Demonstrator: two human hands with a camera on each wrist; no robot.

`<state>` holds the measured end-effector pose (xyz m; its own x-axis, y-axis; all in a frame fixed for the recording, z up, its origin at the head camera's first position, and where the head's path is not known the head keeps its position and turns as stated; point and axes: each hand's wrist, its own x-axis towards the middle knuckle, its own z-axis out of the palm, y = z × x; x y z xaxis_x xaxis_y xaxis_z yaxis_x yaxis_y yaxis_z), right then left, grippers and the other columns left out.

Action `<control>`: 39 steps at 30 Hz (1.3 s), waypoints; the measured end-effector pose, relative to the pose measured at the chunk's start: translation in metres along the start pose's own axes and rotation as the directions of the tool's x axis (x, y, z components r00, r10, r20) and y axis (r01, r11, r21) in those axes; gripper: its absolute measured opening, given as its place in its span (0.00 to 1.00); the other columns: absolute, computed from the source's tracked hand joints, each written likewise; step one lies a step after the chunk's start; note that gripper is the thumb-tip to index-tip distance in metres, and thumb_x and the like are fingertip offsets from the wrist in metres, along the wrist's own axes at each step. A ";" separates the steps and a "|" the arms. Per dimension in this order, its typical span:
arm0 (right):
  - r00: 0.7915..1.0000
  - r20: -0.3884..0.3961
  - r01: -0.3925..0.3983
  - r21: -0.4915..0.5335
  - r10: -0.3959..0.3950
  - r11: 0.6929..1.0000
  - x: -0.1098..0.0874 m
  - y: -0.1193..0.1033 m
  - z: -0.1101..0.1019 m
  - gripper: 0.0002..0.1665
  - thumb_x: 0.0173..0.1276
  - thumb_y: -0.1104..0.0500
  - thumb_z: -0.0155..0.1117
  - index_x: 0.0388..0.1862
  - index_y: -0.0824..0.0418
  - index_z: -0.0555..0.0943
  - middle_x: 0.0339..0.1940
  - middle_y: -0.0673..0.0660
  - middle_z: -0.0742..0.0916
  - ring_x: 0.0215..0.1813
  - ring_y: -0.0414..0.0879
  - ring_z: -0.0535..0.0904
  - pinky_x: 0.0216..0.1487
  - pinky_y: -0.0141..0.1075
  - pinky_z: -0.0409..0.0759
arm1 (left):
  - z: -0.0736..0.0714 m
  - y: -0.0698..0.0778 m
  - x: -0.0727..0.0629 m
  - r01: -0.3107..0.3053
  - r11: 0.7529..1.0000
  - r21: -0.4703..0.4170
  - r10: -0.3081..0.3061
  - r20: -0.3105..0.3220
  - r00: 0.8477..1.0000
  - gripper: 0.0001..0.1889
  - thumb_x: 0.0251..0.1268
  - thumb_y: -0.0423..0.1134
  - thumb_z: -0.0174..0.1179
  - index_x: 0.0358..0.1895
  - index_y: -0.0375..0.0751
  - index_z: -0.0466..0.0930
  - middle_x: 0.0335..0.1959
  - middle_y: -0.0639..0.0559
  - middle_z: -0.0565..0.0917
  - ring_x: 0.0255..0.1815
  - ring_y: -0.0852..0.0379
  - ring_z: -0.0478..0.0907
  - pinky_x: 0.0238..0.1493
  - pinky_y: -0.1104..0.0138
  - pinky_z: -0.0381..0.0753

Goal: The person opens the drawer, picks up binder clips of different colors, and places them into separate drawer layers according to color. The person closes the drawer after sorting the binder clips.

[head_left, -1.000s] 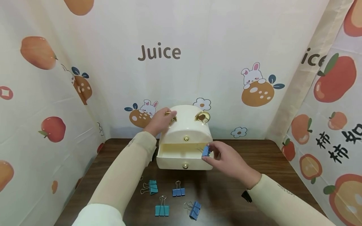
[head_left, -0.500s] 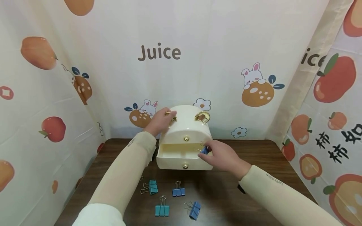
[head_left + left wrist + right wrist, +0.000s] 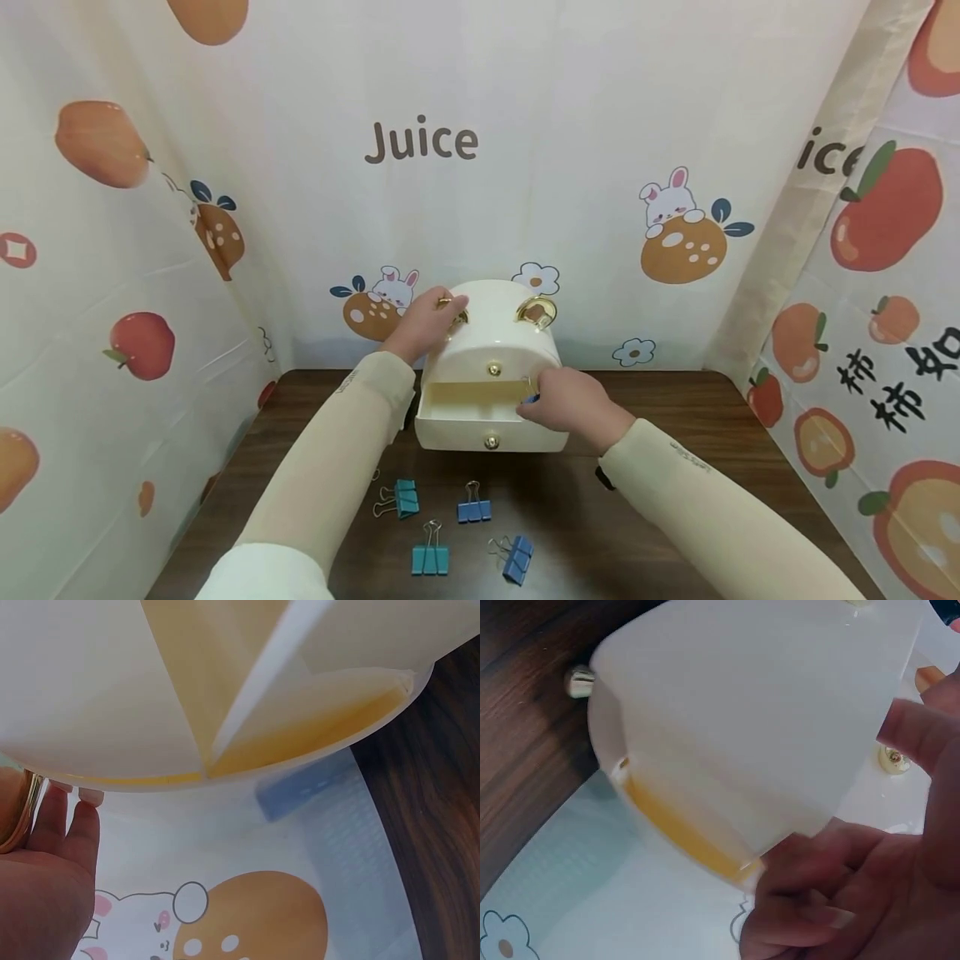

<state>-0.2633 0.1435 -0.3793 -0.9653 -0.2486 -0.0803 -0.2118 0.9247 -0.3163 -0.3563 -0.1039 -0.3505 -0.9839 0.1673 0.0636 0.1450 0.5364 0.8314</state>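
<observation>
Counting binder clips with wire handles gives four lying on the dark brown wooden table (image 3: 645,533): a first teal metal clip (image 3: 407,497), a second teal metal clip (image 3: 430,561), a first blue metal clip (image 3: 474,511) and a second blue metal clip (image 3: 517,559). Another, the held blue metal clip (image 3: 531,399), is at the right end of the open cream-white drawer (image 3: 450,433), pinched between thumb and fingers of the right hand (image 3: 573,404). The glossy cream-white round-topped cabinet (image 3: 498,329) bears two gold ears and two gold knobs. From the left, the left hand (image 3: 431,318) reaches up and grips the left gold ear (image 3: 463,317). Fingertips beyond that gold band show in the left wrist view, hidden from the head camera; the right wrist view reveals curled lower fingers, which the head view covers with the hand's back.
</observation>
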 end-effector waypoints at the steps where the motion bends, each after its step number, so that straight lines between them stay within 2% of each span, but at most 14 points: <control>1: 1.000 0.010 -0.004 -0.009 0.005 1.000 0.001 -0.001 0.000 0.22 0.62 0.44 0.73 0.22 0.57 0.75 0.17 0.51 0.78 0.22 0.45 0.73 0.24 0.39 0.69 | 0.000 0.000 0.000 0.001 1.000 0.002 -0.001 -0.002 1.000 0.23 0.78 0.63 0.51 0.45 0.45 0.74 0.44 0.45 0.78 0.50 0.47 0.74 0.51 0.53 0.74; 8: 0.997 0.076 -0.019 -0.050 0.023 0.999 0.009 -0.003 -0.001 0.20 0.62 0.45 0.73 0.23 0.56 0.80 0.20 0.50 0.82 0.26 0.46 0.77 0.29 0.42 0.74 | 0.001 0.001 0.000 0.016 1.000 0.013 -0.016 -0.010 1.000 0.22 0.77 0.63 0.51 0.45 0.46 0.74 0.45 0.46 0.78 0.51 0.47 0.74 0.52 0.53 0.74; 15: 0.995 0.089 -0.027 -0.063 0.033 0.998 0.010 -0.003 -0.003 0.18 0.63 0.46 0.72 0.22 0.56 0.80 0.20 0.51 0.82 0.27 0.48 0.76 0.29 0.42 0.74 | 0.001 0.003 -0.001 0.006 1.000 0.008 -0.006 -0.010 1.000 0.22 0.78 0.62 0.52 0.45 0.46 0.74 0.46 0.46 0.78 0.51 0.47 0.74 0.53 0.53 0.74; 21: 0.999 0.042 -0.005 -0.063 0.008 0.998 0.003 -0.004 -0.006 0.18 0.66 0.46 0.69 0.25 0.57 0.78 0.21 0.52 0.81 0.25 0.47 0.75 0.27 0.42 0.73 | 0.001 0.002 0.000 0.019 1.000 0.009 -0.019 -0.008 1.000 0.22 0.78 0.63 0.51 0.44 0.46 0.74 0.44 0.46 0.78 0.50 0.48 0.74 0.50 0.54 0.75; 25: 0.999 -0.032 0.022 -0.045 -0.023 0.999 -0.008 -0.006 -0.012 0.18 0.67 0.46 0.67 0.35 0.60 0.81 0.29 0.53 0.85 0.28 0.47 0.76 0.29 0.43 0.75 | 0.001 0.002 0.000 0.026 1.000 0.003 -0.026 -0.006 1.000 0.22 0.78 0.63 0.51 0.44 0.46 0.74 0.43 0.45 0.78 0.49 0.48 0.74 0.49 0.54 0.74; 28: 0.997 -0.075 0.035 -0.006 -0.035 0.999 -0.019 -0.009 -0.017 0.18 0.69 0.45 0.66 0.41 0.59 0.83 0.33 0.53 0.86 0.30 0.46 0.78 0.31 0.43 0.77 | 0.001 0.003 0.000 0.028 1.000 0.003 -0.028 -0.006 1.000 0.22 0.78 0.63 0.51 0.44 0.46 0.74 0.43 0.45 0.78 0.50 0.48 0.74 0.50 0.54 0.74; 33: 0.993 -0.115 0.038 0.122 -0.024 0.992 -0.038 -0.011 -0.023 0.19 0.71 0.42 0.67 0.46 0.56 0.84 0.32 0.50 0.83 0.31 0.46 0.76 0.31 0.41 0.75 | 0.000 0.003 -0.001 0.028 1.000 0.005 -0.028 -0.006 1.000 0.22 0.77 0.63 0.52 0.44 0.46 0.74 0.43 0.45 0.78 0.50 0.47 0.74 0.50 0.53 0.74; 36: 0.989 -0.148 0.030 0.219 0.002 0.975 -0.050 -0.007 -0.026 0.22 0.72 0.41 0.67 0.51 0.56 0.84 0.36 0.50 0.83 0.35 0.46 0.77 0.34 0.41 0.76 | 0.001 0.003 -0.001 0.028 1.000 0.004 -0.028 -0.008 1.000 0.22 0.77 0.63 0.52 0.44 0.46 0.74 0.43 0.45 0.78 0.50 0.47 0.74 0.50 0.53 0.74; 39: 0.985 -0.167 0.008 0.329 0.050 0.944 -0.059 0.002 -0.026 0.23 0.72 0.40 0.67 0.52 0.55 0.84 0.39 0.51 0.84 0.39 0.47 0.78 0.36 0.41 0.78 | 0.001 0.001 0.000 0.026 1.000 0.004 -0.026 -0.003 1.000 0.22 0.78 0.63 0.51 0.44 0.46 0.74 0.42 0.46 0.77 0.50 0.48 0.74 0.49 0.54 0.75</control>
<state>-0.2105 0.1678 -0.3507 -0.9866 -0.1504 0.0630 -0.1573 0.7761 -0.6107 -0.3558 -0.1027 -0.3497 -0.9875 0.1513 0.0437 0.1200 0.5436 0.8307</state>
